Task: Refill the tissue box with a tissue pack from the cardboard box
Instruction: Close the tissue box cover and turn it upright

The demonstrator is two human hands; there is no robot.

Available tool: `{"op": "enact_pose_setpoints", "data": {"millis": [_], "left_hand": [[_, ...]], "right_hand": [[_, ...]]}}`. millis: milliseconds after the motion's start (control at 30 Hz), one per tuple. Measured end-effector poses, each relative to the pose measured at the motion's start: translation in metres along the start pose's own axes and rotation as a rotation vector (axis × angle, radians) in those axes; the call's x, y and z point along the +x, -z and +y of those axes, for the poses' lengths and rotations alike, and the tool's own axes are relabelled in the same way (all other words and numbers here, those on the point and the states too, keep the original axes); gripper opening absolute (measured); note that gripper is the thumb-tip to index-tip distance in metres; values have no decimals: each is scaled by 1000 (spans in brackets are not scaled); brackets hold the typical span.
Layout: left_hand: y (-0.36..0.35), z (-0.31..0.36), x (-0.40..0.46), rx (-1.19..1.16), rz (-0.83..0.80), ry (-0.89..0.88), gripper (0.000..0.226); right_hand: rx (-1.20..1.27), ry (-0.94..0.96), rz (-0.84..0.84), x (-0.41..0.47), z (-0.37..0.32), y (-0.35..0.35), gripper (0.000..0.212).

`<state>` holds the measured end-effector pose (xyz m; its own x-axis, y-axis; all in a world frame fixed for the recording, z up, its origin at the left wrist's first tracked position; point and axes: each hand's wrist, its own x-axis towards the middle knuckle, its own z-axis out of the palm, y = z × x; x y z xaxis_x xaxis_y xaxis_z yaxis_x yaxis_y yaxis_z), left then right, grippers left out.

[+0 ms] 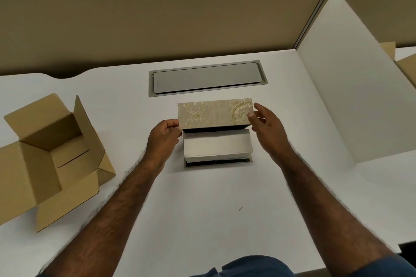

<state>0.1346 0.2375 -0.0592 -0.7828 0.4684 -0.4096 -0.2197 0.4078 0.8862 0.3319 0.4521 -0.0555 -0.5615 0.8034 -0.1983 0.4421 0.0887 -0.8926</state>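
The hinged lid of the beige floral-patterned tissue box [215, 113], mid-table with the open brown cardboard box [48, 155] well left, is pinched at its ends by the left hand [165, 135] and right hand [265, 126], and could drop shut if released early

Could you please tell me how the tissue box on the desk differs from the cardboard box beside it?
The tissue box has a pale floral-patterned lid; the cardboard box is plain brown. The tissue box sits at the desk's centre, held at its lid by the left hand and right hand; the cardboard box lies untouched to the left. The tissue box looks smaller. Both stand open.
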Motion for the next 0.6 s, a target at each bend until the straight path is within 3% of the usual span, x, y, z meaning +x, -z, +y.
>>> {"op": "enact_pose_setpoints", "data": {"millis": [133, 600], "left_hand": [[1, -9, -6, 18, -13, -11, 24], [-5, -15, -17, 55, -16, -2, 24]], "right_hand": [[-58, 73, -25, -7, 11, -1, 48], [-121, 124, -74, -22, 34, 1, 89]]}}
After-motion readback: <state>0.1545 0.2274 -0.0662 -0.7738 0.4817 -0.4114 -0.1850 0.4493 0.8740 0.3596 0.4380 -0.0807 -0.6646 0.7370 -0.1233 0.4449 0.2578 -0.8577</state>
